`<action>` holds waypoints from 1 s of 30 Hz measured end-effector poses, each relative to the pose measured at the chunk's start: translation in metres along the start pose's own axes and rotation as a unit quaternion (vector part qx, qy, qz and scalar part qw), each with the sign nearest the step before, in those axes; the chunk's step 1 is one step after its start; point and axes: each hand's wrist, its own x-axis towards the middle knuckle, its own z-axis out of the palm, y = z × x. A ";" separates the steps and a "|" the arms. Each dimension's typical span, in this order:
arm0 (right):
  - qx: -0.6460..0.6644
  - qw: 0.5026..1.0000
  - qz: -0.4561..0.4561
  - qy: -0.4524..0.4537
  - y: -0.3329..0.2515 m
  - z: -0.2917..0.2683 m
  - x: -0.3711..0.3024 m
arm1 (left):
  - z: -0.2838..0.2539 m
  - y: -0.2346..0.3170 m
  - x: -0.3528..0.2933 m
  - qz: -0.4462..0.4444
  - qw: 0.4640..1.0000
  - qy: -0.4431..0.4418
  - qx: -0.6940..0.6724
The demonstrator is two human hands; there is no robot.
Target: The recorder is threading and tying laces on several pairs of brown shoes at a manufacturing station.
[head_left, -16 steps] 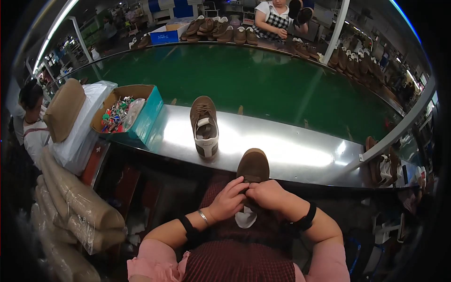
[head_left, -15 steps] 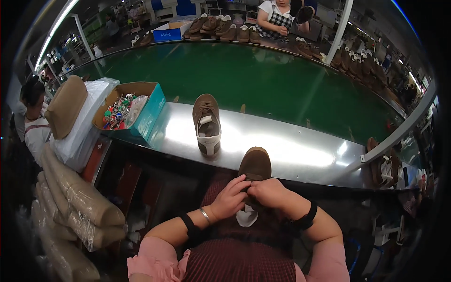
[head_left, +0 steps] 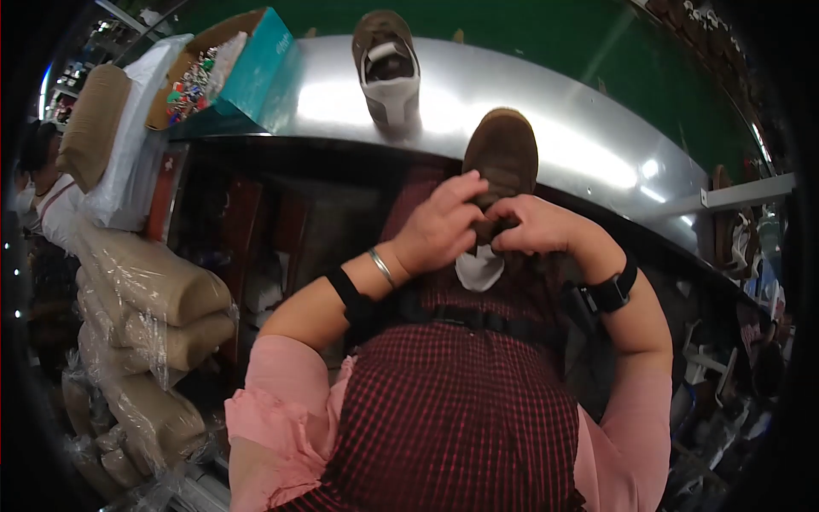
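A brown shoe [head_left: 503,147] rests in front of my body, toe pointing away, partly over the metal counter's near edge. My left hand [head_left: 439,220] lies along its left side, fingers bent over the lacing area. From the right, my right hand [head_left: 539,225] reaches the same spot with thumb and forefinger curled in a pinch. Any lace between the fingers is too small to make out. White lining [head_left: 480,269] shows at the opening just below my hands. A second brown shoe [head_left: 391,101] with a pale heel stands on the counter, farther off and left.
The shiny metal counter [head_left: 324,94] borders a green surface [head_left: 546,30]. A teal box [head_left: 256,68] of small metal and coloured pieces stands at its left. Plastic-wrapped tan rolls [head_left: 162,282] are stacked on my left. More shoes [head_left: 732,235] lie beside a metal post [head_left: 746,194] at right.
The view has tilted downward, so the counter and shoes sit higher in it and the far side has dropped out. Both hands stay at the shoe's lacing area; the right fingers are more curled.
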 end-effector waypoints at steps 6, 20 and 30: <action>-0.043 0.994 -0.089 0.056 0.019 0.027 0.027 | -0.006 -0.017 0.022 -0.120 0.991 0.043 -0.048; 0.198 0.980 0.002 -0.018 0.033 0.018 0.023 | -0.003 0.043 0.022 -0.113 0.930 -0.284 0.201; 0.207 0.978 0.007 -0.013 0.036 0.016 0.019 | 0.012 0.040 0.007 -0.012 0.947 -0.150 0.282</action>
